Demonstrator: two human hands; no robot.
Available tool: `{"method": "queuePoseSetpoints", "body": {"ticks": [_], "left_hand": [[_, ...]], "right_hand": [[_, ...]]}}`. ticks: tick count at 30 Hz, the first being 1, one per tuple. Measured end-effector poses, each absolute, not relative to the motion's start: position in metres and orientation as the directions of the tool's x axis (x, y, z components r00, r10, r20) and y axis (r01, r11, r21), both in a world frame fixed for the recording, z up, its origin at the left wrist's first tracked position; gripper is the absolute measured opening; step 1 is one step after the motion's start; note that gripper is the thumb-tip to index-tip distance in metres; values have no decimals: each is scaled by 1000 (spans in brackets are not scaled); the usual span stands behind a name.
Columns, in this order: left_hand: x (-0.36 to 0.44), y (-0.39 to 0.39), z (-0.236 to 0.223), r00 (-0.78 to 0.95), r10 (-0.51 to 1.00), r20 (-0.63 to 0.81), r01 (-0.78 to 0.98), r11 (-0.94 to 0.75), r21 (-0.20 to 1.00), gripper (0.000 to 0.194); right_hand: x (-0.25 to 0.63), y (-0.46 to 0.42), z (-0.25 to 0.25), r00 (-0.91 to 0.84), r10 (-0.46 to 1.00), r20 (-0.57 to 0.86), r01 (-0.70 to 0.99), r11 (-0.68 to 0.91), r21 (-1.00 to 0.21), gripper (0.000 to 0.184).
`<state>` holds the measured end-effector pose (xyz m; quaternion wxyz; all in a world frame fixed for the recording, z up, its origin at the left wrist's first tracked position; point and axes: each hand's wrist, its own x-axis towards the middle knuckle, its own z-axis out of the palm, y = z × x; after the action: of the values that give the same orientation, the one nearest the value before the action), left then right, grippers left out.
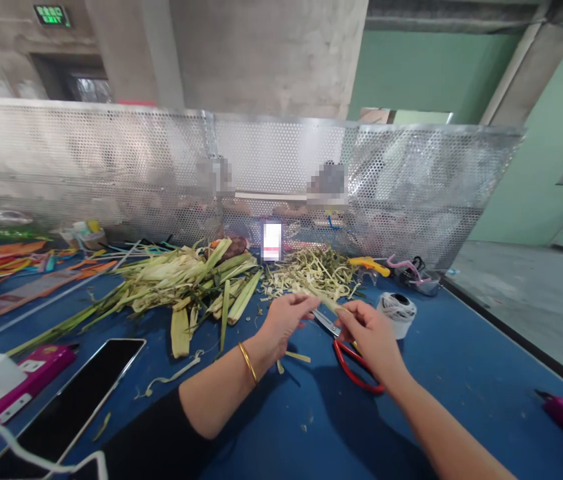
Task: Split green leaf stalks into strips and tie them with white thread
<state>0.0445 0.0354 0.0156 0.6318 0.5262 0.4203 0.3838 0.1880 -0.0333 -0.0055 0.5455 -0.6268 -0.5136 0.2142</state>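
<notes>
On the blue table [281,413], at the frame's centre, the left hand [286,319] and right hand [368,333] pinch a pale strip [325,300] above the scissors [346,353], left of the twine [397,313].

A single head-worn view looks forward and down over the blue table [271,427], with both bare hands reaching in from the bottom, close to the camera. Beyond the table's far edge it faces a perforated metal screen [281,153] and walls.
</notes>
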Motion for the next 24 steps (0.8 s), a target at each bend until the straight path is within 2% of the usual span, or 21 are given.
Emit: {"method": "queuePoseSetpoints", "body": {"ticks": [4, 6, 9, 12, 14, 16, 19, 21, 24], "left_hand": [[45, 33, 13, 332, 938, -103, -32, 120, 992, 14], [45, 32, 14, 289, 953, -91, -41, 107, 993, 14], [47, 28, 16, 271, 959, -77, -113, 111, 987, 17], [51, 25, 15, 262, 957, -126, -201, 181, 963, 16], [51, 27, 13, 233, 960, -158, -202, 207, 957, 14], [49, 34, 11, 185, 972, -147, -168, 179, 969, 12], [42, 51, 9, 115, 990, -82, -97, 94, 991, 10], [37, 62, 8, 95, 995, -36, -45, 41, 998, 13], [31, 71, 6, 104, 994, 32, 28, -35, 999, 22]], "right_hand": [[173, -38, -12, 308, 889, 338, 585, 103, -804, 34], [170, -39, -17, 280, 899, 337, 627, 94, -773, 36], [166, -38, -21, 247, 921, 303, 586, 106, -803, 37], [162, -39, -19, 105, 954, 282, 653, 147, -742, 33], [163, -40, -14, -29, 971, 237, 789, 168, -591, 28], [170, -42, -9, -71, 985, 160, 927, 124, -354, 20], [189, -43, -4, 89, 996, 15, 996, -89, 6, 20], [200, -42, -5, 161, 985, -65, 984, -156, 87, 30], [209, -39, -9, 145, 985, -95, 988, -139, 69, 45]]}}
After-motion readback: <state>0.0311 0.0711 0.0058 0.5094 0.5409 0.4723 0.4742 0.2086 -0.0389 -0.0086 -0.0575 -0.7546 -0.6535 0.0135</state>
